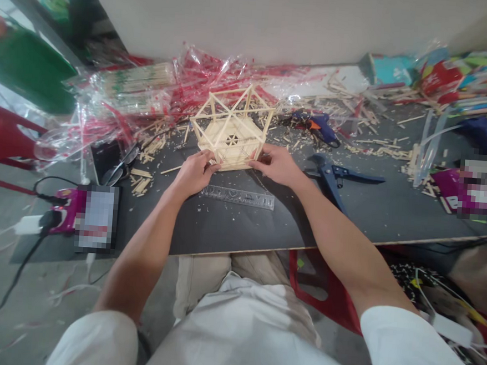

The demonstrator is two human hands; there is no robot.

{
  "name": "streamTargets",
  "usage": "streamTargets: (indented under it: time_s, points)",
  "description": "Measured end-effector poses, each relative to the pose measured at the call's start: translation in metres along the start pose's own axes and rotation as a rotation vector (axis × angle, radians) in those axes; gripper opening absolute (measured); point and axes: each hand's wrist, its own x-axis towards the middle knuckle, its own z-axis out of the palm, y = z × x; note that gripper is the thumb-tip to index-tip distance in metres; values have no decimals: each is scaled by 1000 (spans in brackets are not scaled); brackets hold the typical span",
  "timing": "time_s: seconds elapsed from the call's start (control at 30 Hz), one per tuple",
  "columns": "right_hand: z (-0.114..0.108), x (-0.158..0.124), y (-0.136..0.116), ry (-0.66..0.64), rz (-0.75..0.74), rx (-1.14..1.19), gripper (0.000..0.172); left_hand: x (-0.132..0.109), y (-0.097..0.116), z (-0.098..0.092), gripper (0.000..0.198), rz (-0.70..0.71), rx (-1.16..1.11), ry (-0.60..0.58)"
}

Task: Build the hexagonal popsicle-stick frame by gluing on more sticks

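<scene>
A wooden stick frame (230,140), six-sided with a flat base and crossed sticks on top, stands tilted slightly on the dark table. My left hand (196,171) grips its near left corner, thumb and fingers closed on the edge. On the near right corner, my right hand (276,163) pinches the base in the same way. Just in front of the frame lies a clear plastic ruler (239,196). The sides of the frame under my fingertips are hidden.
Blue cutters (339,175) lie right of my right hand, with a blue glue gun (320,126) behind. Stick offcuts (143,181) and plastic wrappers (209,74) crowd the back. A phone (97,217) and a purple power strip (67,209) sit at the left edge.
</scene>
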Motion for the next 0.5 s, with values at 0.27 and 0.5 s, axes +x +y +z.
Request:
streamTargets:
  time_s: [0.27,0.5]
  points:
    - [-1,0,-1,8,-1,-22,37,-1,11,-13,16,-41,43,-16]
    - [-1,-1,-4,9,-13,-48,38,-15,51,-43,23,-10,159,-11]
